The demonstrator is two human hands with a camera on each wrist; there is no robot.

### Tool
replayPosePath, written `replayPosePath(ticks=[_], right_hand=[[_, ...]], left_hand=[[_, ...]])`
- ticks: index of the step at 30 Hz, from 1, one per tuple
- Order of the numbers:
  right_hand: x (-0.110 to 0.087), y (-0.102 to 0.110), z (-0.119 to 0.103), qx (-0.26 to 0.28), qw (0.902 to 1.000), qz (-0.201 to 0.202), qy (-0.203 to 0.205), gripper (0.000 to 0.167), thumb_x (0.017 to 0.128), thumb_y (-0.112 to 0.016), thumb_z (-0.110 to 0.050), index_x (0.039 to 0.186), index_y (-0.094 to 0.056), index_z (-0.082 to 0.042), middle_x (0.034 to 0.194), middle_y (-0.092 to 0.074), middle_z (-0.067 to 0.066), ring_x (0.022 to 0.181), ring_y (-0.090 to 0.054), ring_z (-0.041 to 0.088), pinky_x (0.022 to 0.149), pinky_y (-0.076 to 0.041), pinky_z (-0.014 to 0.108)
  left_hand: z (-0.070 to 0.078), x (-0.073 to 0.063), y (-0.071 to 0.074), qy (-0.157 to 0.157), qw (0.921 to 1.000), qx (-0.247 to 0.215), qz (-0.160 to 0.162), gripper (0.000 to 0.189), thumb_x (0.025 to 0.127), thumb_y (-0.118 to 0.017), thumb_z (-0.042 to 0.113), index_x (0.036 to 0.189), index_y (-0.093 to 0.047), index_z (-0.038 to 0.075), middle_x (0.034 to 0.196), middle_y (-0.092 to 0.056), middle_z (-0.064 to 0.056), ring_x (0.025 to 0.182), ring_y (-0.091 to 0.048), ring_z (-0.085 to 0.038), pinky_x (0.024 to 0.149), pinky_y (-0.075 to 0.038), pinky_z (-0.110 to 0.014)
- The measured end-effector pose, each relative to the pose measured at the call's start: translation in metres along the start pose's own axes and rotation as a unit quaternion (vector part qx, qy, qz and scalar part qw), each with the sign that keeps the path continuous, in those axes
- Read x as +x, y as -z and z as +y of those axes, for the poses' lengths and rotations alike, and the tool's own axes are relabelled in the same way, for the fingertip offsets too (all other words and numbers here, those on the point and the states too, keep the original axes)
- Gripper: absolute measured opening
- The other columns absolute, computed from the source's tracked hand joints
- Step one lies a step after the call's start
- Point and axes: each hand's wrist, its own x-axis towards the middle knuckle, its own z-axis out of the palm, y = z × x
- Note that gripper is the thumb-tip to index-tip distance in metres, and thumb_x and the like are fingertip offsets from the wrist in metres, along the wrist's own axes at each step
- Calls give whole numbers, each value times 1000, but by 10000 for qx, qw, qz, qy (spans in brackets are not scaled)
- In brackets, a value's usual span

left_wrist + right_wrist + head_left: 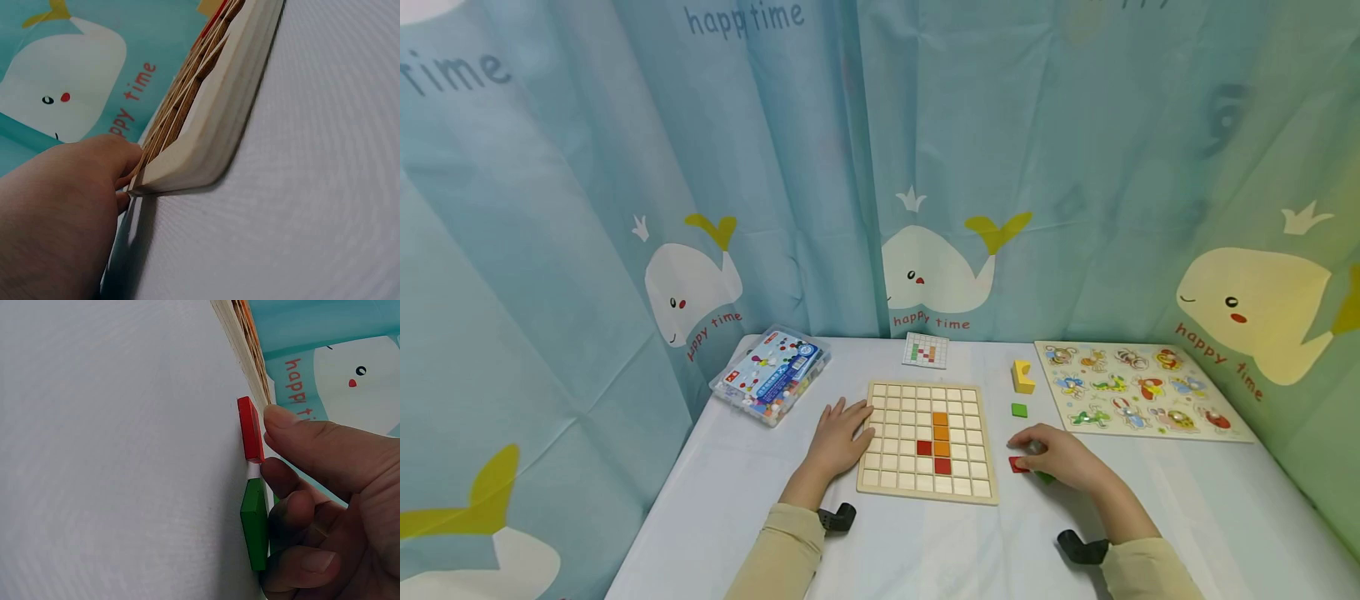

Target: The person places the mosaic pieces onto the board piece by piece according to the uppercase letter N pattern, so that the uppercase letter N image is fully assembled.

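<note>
My left hand (835, 437) rests at the left edge of the wooden grid board (988, 492), its fingertips touching the rim. The left wrist view shows the same hand (69, 206) against the board's corner (206, 150). Orange tiles (941, 433) and two red tiles (942, 466) sit in the grid. To the right of the board, my right hand (1060, 457) is over a loose red tile (1016, 465), with thumb and forefinger apart beside it. In the right wrist view a green tile (254, 528) lies next to the red tile (250, 428), under the other fingers.
Beyond the right hand are a loose green tile (1018, 410) and a yellow notched block (1023, 377). An insect puzzle board (1138, 387) lies at the right. A pattern card (926, 350) is behind the grid; a clear plastic box (771, 375) stands at back left.
</note>
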Motion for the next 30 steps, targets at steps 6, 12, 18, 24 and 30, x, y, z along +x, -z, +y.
replayPosePath(ticks=[6,12,18,24,30], right_hand=[[2,-1,2,32,10000,-13,81,24,84,-77,-18,108,-72,-17,123,-63,10,100,-51,22,81,-44,33],[1,-3,2,75,9999,-60,30,24,84,-77,-17,107,-72,-17,122,-63,9,103,-52,23,86,-46,36],[3,-3,2,144,9997,-145,121,29,79,-82,-25,106,-73,-18,122,-63,8,111,-54,25,97,-46,45],[4,-3,3,135,9997,-196,79,21,81,-81,-23,100,-72,-20,115,-61,3,104,-53,21,91,-46,39],[4,-3,3,80,9997,-250,-3,17,82,-80,-20,95,-70,-19,109,-59,2,99,-51,21,87,-44,36]], left_hand=[[1,-1,1,18,10000,-39,5,49,102,-49,40,147,-50,20,154,-45,-1,149,-26,-40,124,-14,-57],[-1,-1,0,15,10000,-45,-9,50,101,-49,41,147,-50,22,154,-45,-1,149,-26,-39,124,-14,-57],[-2,-1,-1,-28,10000,-32,25,50,101,-50,41,146,-51,21,154,-46,-1,149,-27,-40,124,-15,-58],[-2,0,-1,-50,10000,-56,39,49,101,-49,41,146,-50,21,154,-46,-1,149,-27,-40,124,-15,-58],[-2,0,-1,7,10000,-31,-8,50,101,-49,42,147,-50,22,155,-45,0,149,-26,-39,124,-14,-57]])
